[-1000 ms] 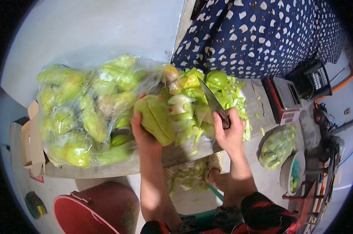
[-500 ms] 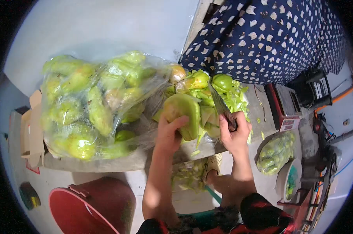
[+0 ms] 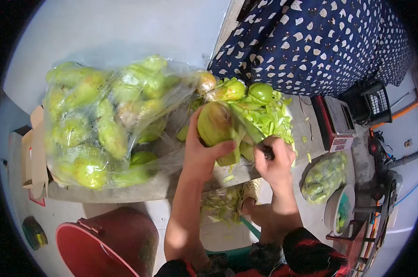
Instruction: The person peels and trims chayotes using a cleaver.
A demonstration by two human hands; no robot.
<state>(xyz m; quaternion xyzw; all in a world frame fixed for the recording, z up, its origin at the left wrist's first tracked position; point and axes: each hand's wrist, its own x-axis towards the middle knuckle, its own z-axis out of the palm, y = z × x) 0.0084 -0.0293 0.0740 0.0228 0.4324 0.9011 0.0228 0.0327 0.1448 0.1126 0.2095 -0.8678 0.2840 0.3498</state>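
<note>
My left hand (image 3: 202,150) is wrapped round a large, partly peeled green fruit (image 3: 214,122) with a brownish patch on its upper face, above the slab. I cannot tell its exact kind. My right hand (image 3: 277,161) is closed on the dark handle of a knife (image 3: 267,151). Its blade points up and left toward the fruit's right side and is hard to make out against the green. Pale green peelings (image 3: 276,115) lie in a heap behind and right of the knife. At the heap's back edge rests a whole green fruit (image 3: 260,92).
A clear plastic bag (image 3: 109,129) of green fruits covers the slab's left side. A red bucket (image 3: 139,240) stands on the floor. At right are a scale (image 3: 336,122), another filled bag (image 3: 325,180) and a white tub (image 3: 340,212). Patterned dark cloth (image 3: 310,46) hangs behind.
The fruit has turned in my left hand, showing its browned face. My right hand has rotated, and the knife blade has swung lower, closer to the fruit's side. The view has shifted slightly.
</note>
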